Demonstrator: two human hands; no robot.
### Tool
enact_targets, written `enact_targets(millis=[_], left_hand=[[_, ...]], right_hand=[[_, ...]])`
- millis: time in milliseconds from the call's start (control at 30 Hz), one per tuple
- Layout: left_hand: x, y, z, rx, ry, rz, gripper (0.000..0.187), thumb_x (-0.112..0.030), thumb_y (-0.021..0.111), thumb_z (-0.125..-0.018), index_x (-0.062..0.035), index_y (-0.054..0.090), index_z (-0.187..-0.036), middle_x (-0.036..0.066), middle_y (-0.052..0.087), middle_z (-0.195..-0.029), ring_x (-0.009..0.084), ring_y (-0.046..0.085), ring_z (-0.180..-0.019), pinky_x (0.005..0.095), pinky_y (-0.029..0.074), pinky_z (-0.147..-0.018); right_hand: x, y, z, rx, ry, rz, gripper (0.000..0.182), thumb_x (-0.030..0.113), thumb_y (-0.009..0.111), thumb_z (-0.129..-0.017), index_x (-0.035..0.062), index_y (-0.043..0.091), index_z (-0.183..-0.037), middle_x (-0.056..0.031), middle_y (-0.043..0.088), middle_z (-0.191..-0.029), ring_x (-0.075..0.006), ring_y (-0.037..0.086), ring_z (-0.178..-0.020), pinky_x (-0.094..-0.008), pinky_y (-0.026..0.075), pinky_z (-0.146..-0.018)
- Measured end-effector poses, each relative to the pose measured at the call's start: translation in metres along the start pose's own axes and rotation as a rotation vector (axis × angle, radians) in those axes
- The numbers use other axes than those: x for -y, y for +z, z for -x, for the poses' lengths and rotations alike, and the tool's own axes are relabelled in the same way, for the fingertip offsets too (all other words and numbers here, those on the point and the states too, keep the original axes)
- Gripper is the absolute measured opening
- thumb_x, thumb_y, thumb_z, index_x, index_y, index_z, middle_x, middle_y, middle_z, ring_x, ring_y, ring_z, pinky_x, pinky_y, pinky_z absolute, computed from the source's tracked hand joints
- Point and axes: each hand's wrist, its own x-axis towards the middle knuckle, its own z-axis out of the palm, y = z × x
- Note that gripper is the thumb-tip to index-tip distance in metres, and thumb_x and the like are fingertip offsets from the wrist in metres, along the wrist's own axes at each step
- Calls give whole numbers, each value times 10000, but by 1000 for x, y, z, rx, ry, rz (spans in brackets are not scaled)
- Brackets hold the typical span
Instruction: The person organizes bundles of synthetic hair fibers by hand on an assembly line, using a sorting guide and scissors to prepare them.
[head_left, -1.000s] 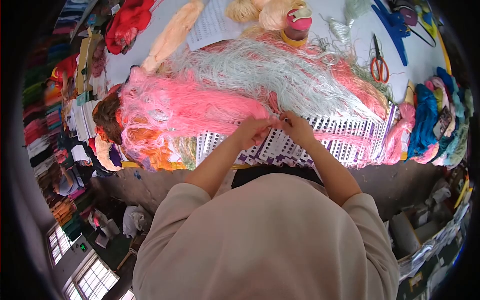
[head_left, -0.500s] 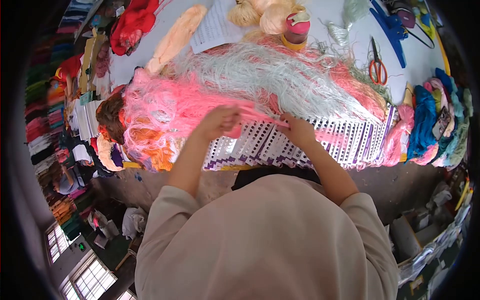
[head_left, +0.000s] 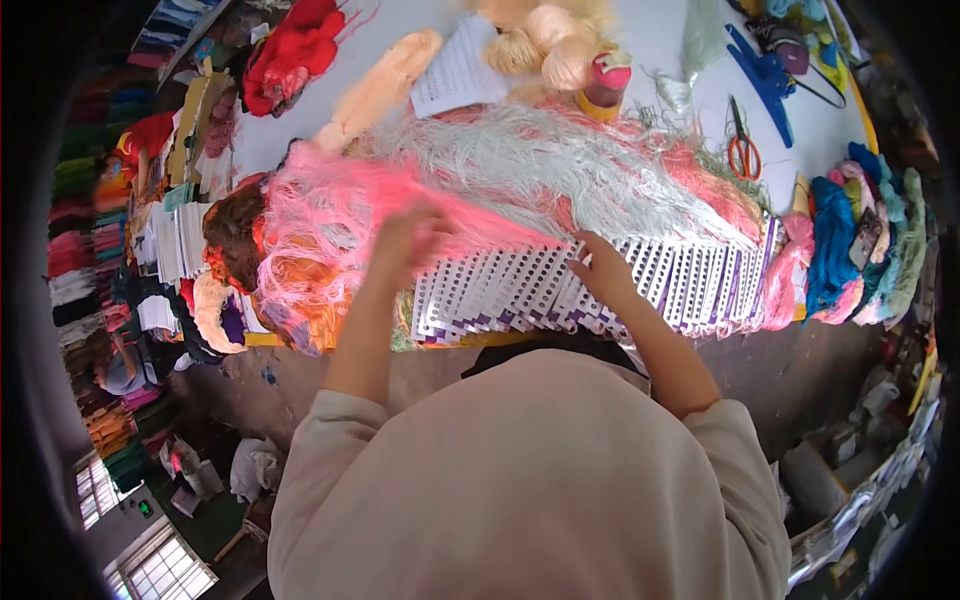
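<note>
My left hand (head_left: 412, 235) is smeared by motion over a mass of bright pink thread (head_left: 350, 180), its fingers too blurred to make out. Beside it the pink strands run to the right and narrow to a point at the top edge of a row of overlapping white punched cards (head_left: 500, 285). At that point my right hand (head_left: 603, 270) rests on the cards, thumb and forefinger apart. Pale silvery-green thread (head_left: 520, 150) lies in a tangled heap behind the cards. Purple edges show along the bottom of the row.
Scissors with orange handles (head_left: 743, 155) and a blue tool (head_left: 765, 85) lie at the back right. A printed sheet (head_left: 455, 70), a peach skein (head_left: 385, 85) and a cone of thread (head_left: 607, 80) stand behind the heap. Blue skeins (head_left: 835, 250) hang at the right edge.
My left hand has moved left, away from my right hand. The right thumb and forefinger have parted, and the pink strands lie flatter over the card tops.
</note>
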Motion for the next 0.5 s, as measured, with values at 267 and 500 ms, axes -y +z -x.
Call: enact_targets(millis=[267, 500], left_hand=[[-22, 113, 53, 481, 107, 572, 469, -286, 449, -1037, 52, 437, -1362, 168, 558, -1311, 250, 579, -1175, 406, 483, -987], [-32, 124, 84, 533, 206, 300, 437, -289, 481, -1030, 35, 548, -1315, 100, 621, -1232, 152, 598, -1099, 294, 460, -975]], right_hand=[[162, -65, 46, -17, 74, -1094, 165, 63, 634, -899, 44, 630, -1062, 6, 619, -848, -54, 521, -676, -212, 446, -618], [182, -65, 66, -78, 18, -993, 131, 122, 690, -893, 44, 681, -997, 26, 621, -772, -32, 485, -631, -197, 399, -574]])
